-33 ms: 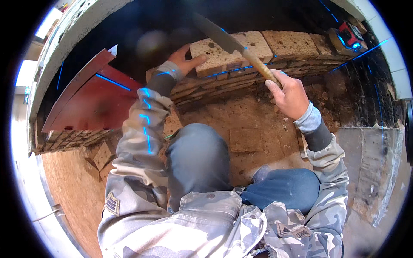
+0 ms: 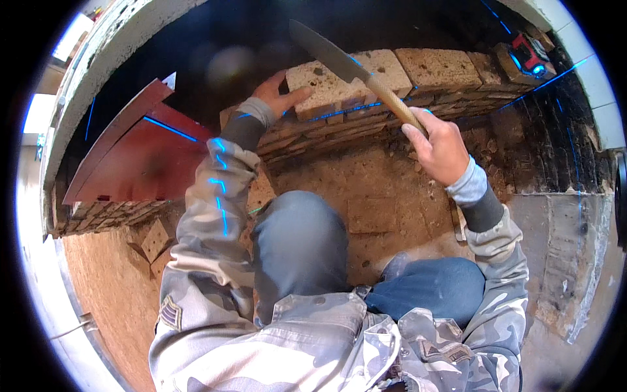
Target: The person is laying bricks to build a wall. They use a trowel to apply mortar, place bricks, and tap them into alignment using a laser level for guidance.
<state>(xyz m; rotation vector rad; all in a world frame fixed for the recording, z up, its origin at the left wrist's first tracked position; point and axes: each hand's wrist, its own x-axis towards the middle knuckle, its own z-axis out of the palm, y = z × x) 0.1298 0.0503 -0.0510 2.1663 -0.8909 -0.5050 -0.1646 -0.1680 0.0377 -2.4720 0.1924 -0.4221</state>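
Note:
My right hand (image 2: 439, 149) is wrapped round the pale, textured handle of a long knife (image 2: 330, 57). Its broad blade slants up and left over a pale perforated brick (image 2: 320, 85) at the left end of the top course; whether blade and brick touch is hard to tell. At that brick's left end is my left hand (image 2: 275, 95), thumb on the near side, the other fingers partly hidden behind. To the right another brick (image 2: 439, 70) sits end to end with it on the low brick wall (image 2: 304, 140).
A red laser level (image 2: 528, 55) throws blue lines across the wall and my left sleeve. On the left, a dark red sheet (image 2: 134, 160) leans over more stacked brickwork. Loose bricks (image 2: 157, 240) lie below it. My knees are close to the wall, above a dusty floor (image 2: 372, 215).
The knife blade has shifted very slightly and shows more sharply. Both hands keep nearly the same places, and the brick appears a touch further left in the picture.

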